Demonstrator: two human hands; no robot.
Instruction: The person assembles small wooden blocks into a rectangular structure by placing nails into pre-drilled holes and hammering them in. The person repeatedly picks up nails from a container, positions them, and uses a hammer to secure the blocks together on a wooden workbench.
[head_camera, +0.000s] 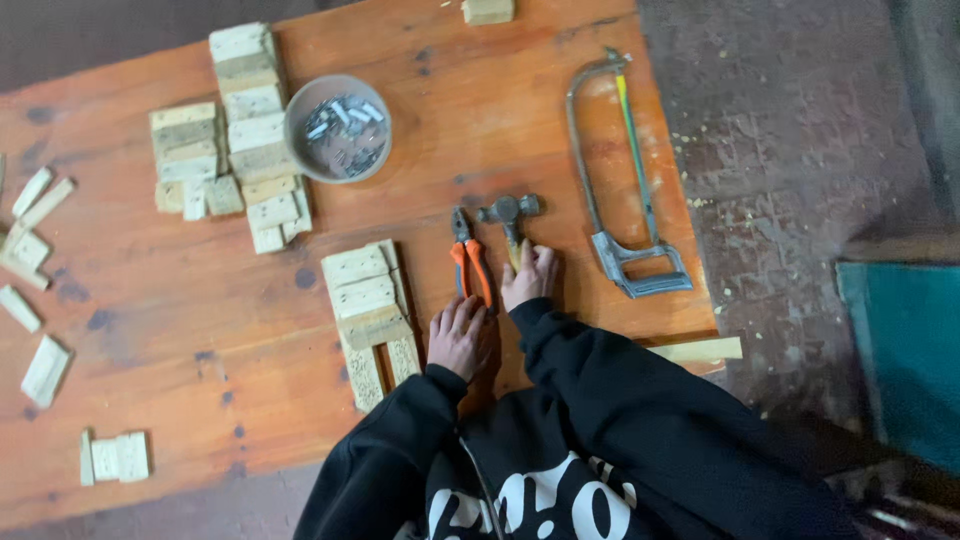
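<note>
1. Starting closest to you, your left hand (460, 335) lies flat and loosely open on the bench (200, 330), fingertips touching the ends of the orange-handled pliers (470, 265); it grips nothing. Keep it flat there so the pliers do not skid.
2. Just beside it, your right hand (528, 275) covers the handle of the small hammer (510, 215). You cannot tell from this view whether the fingers have curled fully round the handle or only rest on it. Judging by that, close the grip low on the handle, away from the steel head, for better control.
3. The hammer head points away from you, just right of the plier jaws and nearly touching them. Lift straight up so 1 tool does not knock the other.
4. Left of your left hand sits a stack of pale wooden blocks (370, 310), close to your wrist. Mind your sleeve.
5. Right of the hammer lies a hacksaw (625, 180), apart from your fingers; keep clear of its blade.
6. Farther off stand the grey bowl of small metal pieces (338, 128) and more rows of blocks (230, 130).
</note>
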